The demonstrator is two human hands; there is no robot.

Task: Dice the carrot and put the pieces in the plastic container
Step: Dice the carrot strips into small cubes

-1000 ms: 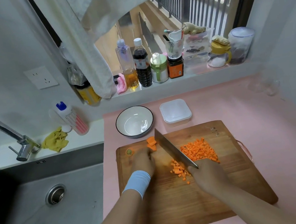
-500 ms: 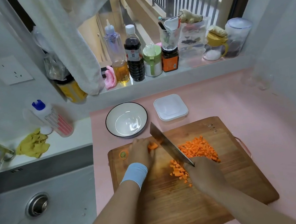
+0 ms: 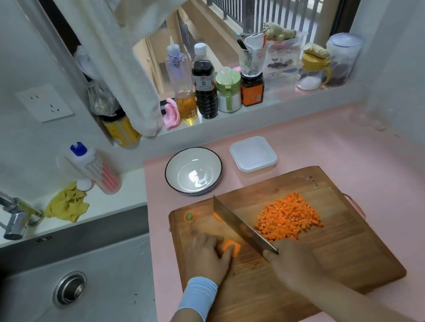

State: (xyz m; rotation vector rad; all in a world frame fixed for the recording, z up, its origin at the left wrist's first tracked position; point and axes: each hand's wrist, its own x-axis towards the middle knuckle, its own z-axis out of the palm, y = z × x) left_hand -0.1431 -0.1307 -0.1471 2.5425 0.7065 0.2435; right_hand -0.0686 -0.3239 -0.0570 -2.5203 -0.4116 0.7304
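Left hand (image 3: 207, 256) fingers (image 3: 225, 255) curl onto 1 carrot chunk (image 3: 232, 248), pinning it to the cutting board (image 3: 345, 251), left half. Right hand (image 3: 292, 265) fingers wrap the handle of 1 cleaver (image 3: 239, 226). Its blade runs diagonally across board centre, just right of the chunk. 1 diced carrot pile (image 3: 287, 217) lies right of the blade. 1 small carrot piece (image 3: 217, 216), partly hidden by the blade, and 1 stem end (image 3: 190, 216) sit near the board's far-left corner. Beyond the board on the pink desk (image 3: 404, 186): 1 bowl (image 3: 193, 170), 1 plastic container (image 3: 253, 155), looks lidded. Sink (image 3: 91, 319) is left of the board.
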